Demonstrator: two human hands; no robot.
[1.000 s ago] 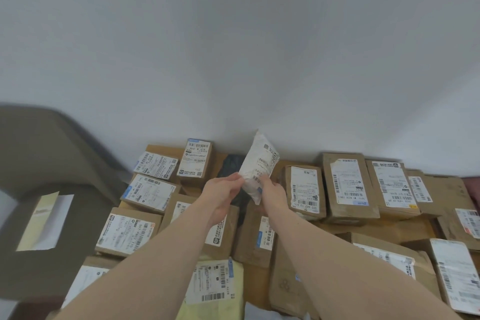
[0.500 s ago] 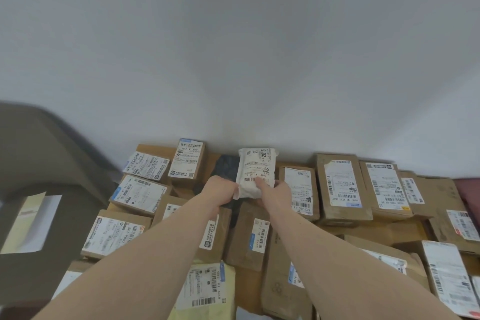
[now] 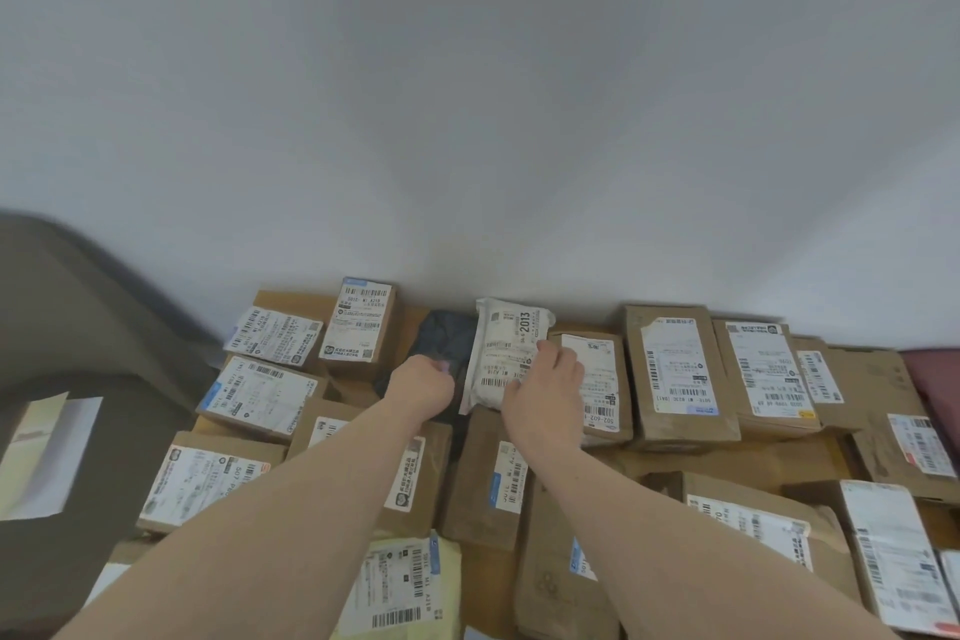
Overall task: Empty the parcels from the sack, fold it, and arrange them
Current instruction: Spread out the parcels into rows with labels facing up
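Observation:
A white padded parcel (image 3: 506,346) with a label marked 2013 lies flat in the back row against the wall, between a dark grey parcel (image 3: 449,335) and a brown box (image 3: 597,379). My right hand (image 3: 545,382) rests on the white parcel's lower right part, fingers laid over it. My left hand (image 3: 423,382) hovers just left of it over the dark parcel, its fingers curled with nothing seen in them. Several brown cardboard parcels (image 3: 675,374) with white labels fill the surface around my arms. No sack is in view.
A white wall (image 3: 467,120) stands right behind the back row. At the left is a grey-brown chair (image 3: 78,327) with a white envelope (image 3: 47,457) on its seat. A yellow parcel (image 3: 405,587) lies near me between my forearms.
Both hands held the white parcel upright and turned it. It now lies flat in the back row; my left hand has let go, and my right hand rests on it.

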